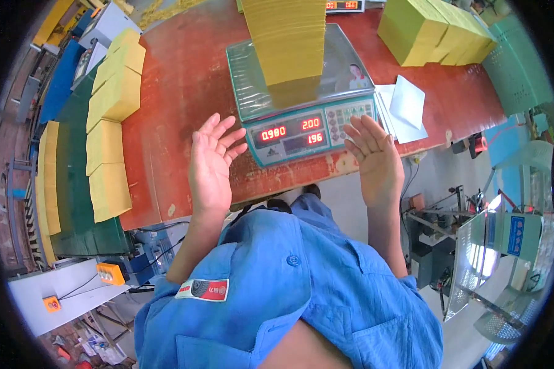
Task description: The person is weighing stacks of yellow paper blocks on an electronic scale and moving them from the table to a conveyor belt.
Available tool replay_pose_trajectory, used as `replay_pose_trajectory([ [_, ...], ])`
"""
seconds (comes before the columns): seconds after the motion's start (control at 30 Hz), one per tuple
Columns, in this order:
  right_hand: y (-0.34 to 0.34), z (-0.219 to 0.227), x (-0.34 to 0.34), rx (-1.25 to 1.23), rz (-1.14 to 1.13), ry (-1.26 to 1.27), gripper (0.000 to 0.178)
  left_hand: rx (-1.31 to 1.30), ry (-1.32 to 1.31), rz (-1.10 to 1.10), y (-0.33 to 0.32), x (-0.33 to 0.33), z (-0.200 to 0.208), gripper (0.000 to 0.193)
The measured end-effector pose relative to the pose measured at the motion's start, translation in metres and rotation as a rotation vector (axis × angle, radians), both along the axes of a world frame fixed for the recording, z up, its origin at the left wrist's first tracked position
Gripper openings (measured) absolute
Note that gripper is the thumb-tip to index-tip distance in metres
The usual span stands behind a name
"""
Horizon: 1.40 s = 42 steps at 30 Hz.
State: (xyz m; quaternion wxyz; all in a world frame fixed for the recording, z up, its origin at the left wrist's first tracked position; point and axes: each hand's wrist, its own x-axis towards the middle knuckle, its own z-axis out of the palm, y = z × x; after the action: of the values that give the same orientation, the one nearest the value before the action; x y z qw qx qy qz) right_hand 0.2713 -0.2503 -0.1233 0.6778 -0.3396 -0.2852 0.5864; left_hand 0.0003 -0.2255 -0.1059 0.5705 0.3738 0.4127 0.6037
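Note:
A tall stack of yellow paper (287, 43) stands on the metal pan of a green digital scale (240, 98), whose red digits are lit. My left hand (214, 163) is raised palm up by the scale's left front corner, its fingers spread and holding nothing. On the other side, my right hand (375, 161) is held palm up before the keypad, fingers stretched and also without anything in it. Neither hand touches the paper stack.
Under the scale is a worn red table (178, 123). Yellow paper blocks (114, 92) line its left side, and more yellow stacks (434, 34) stand at the back right. White sheets (406, 107) lie beside the scale. A perforated green chair (517, 67) adjoins the right edge.

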Motion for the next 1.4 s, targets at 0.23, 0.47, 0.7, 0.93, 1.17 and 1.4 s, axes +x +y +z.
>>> replay_pose_trajectory([
  [0.23, -0.012, 0.004, -0.011, 0.014, 0.025, 0.038, 0.052, 0.036, 0.004, -0.048, -0.004, 0.002, 0.006, 0.06],
  [0.47, 0.001, 0.001, -0.01, -0.008, 0.023, 0.018, 0.05, 0.0, 0.006, -0.055, 0.003, -0.002, -0.003, 0.059],
  [0.7, 0.036, -0.001, -0.005, -0.033, 0.07, 0.022, 0.048, 0.044, 0.088, -0.032, 0.031, 0.006, 0.001, 0.056],
  [0.93, 0.08, 0.007, 0.018, 0.02, 0.182, -0.009, 0.042, 0.333, 0.354, 0.137, 0.084, 0.02, 0.069, 0.034],
  [1.17, 0.109, 0.037, 0.021, 0.092, 0.323, -0.076, 0.038, 0.833, 1.024, 0.116, 0.148, 0.049, 0.145, 0.033],
  [1.4, 0.116, 0.023, 0.041, -0.029, 0.406, -0.024, 0.03, 0.645, 1.124, -0.004, 0.181, 0.059, 0.145, 0.025],
])
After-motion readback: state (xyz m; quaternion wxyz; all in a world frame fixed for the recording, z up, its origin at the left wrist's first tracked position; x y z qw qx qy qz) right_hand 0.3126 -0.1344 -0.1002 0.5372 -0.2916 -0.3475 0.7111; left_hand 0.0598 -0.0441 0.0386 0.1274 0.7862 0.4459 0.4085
